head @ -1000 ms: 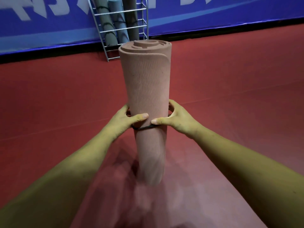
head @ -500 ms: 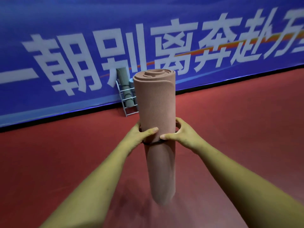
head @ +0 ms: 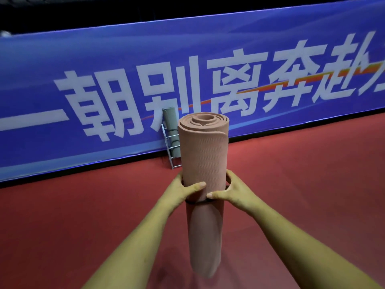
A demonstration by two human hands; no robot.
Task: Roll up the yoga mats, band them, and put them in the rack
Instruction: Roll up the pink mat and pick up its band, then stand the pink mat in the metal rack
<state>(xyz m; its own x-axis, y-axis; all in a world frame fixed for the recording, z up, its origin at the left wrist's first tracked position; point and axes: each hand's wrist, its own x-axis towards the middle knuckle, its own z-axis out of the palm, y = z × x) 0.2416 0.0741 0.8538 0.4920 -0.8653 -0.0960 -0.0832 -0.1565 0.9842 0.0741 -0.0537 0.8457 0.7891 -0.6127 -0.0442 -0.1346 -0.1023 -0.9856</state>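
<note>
I hold the rolled pink mat upright in front of me with both hands. My left hand wraps its left side and my right hand wraps its right side. The fingers are curled round the back and the two thumbs lie across the front, nearly meeting. So both hands are closed around the roll, about at its middle. Just under my thumbs a thin dark band goes round the mat. It looks tight, and the roll above my grip is neat, with the spiral of layers showing at the top end. Below my grip the mat hangs free, and its lower end seems to be off the red floor, though it is blurred there. From this I judge that the rolling and banding of this mat are done. What is left is the last step. The wire rack stands well beyond my grip, against the blue banner, partly hidden behind the upper part of the mat. In it I see one grey-green mat standing, with a dark band too; if more are there, my roll hides them. I think I must carry the mat to the rack and lower it in. Whether other mats wait on the floor I cannot tell; none shows here.
</note>
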